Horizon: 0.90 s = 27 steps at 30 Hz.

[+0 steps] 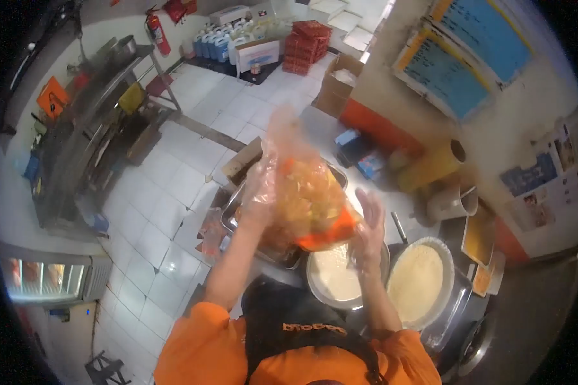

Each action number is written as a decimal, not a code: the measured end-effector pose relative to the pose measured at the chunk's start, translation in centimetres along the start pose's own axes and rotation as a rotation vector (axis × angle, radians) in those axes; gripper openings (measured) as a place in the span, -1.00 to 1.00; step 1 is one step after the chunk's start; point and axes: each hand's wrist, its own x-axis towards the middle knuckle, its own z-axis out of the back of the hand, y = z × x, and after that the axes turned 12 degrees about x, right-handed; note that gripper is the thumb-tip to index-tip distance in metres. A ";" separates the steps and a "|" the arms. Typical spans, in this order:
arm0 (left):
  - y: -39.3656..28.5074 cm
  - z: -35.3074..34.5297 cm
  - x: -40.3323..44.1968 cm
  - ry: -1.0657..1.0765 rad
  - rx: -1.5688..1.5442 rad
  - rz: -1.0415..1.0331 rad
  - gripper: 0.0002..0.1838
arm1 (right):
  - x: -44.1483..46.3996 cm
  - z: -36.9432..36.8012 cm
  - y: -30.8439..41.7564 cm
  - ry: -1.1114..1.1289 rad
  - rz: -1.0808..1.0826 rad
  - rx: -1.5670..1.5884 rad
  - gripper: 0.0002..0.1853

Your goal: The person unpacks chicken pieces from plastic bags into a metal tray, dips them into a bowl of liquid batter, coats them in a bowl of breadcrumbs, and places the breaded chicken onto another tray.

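A clear plastic bag (311,196) of yellow and orange food pieces is held up in front of me, blurred by motion; I cannot make out the exact contents. My left hand (258,186) grips its upper left side, with clear plastic over the fingers. At the lower right, my right hand (369,228) supports the bag, its fingers pointing up along the side. Just below the bag is a round bowl of pale, creamy mixture (335,276), partly covered by the bag. A metal tray (228,221) lies behind the bag, mostly hidden.
Right of the bowl stands a wide tub of pale powder (420,282), with a dark-handled utensil (399,227) nearby. A white pitcher (453,204) and a yellow container (433,168) stand by the wall. Metal shelving (103,96) runs along the left; red crates (305,48) are stacked at the back.
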 end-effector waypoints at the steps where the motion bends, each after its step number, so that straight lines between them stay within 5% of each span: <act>1: -0.5 0.2 0.2 -0.015 0.113 -0.104 -0.52 | 1.2 -0.3 0.4 -0.013 0.016 0.005 -0.33; 3: -3.3 -0.1 -0.2 0.015 0.156 -0.201 -0.63 | 3.5 -1.2 1.9 0.227 -0.366 -0.132 -0.51; 6: -6.5 -1.1 -0.4 0.186 0.152 -0.208 -0.69 | 5.5 -4.4 2.4 0.448 -0.339 -0.400 -0.64; 8: -7.1 -0.7 -0.4 0.299 0.221 -0.217 -0.69 | 5.7 -5.8 1.2 0.371 -0.346 -0.374 -0.69; 10: -7.8 0.0 -0.2 0.237 0.467 -0.418 -0.67 | 6.0 -6.5 -0.7 0.227 -0.285 -0.070 -0.73; 11: -8.1 0.0 -0.3 0.241 0.477 -0.432 -0.67 | 6.2 -6.5 -1.0 0.198 -0.252 -0.311 -0.76; 14: -8.9 -0.3 -2.7 0.053 0.341 -0.181 -0.65 | 5.6 -8.9 -0.3 0.249 -0.002 -0.285 -0.74; 16: -7.4 0.3 -3.8 -0.060 0.394 -0.101 -0.60 | 5.6 -9.0 -0.5 0.194 -0.034 -0.349 -0.73; 18: -6.6 -0.2 -4.6 -0.078 0.374 -0.164 -0.60 | 5.3 -9.1 -0.3 0.240 -0.303 -0.323 -0.75; 22: -2.8 1.2 -3.6 -0.125 0.204 -0.135 -0.67 | 4.5 -8.9 0.3 0.491 -0.110 -0.382 -0.74; 23: -2.2 1.3 -3.3 -0.130 0.157 -0.104 -0.68 | 4.4 -9.2 0.3 0.479 -0.272 -0.185 -0.70; 24: -2.0 1.2 -3.6 -0.161 0.268 -0.234 -0.67 | 3.7 -9.2 0.3 0.453 -0.439 0.016 -0.66; 26: -2.3 0.9 -3.9 -0.189 0.378 -0.376 -0.67 | 3.2 -8.1 -0.6 0.521 -0.332 -0.076 -0.64; 27: -3.1 0.7 -4.7 -0.301 0.931 -0.642 -0.66 | 2.7 -8.1 -0.4 0.551 -0.275 -0.119 -0.62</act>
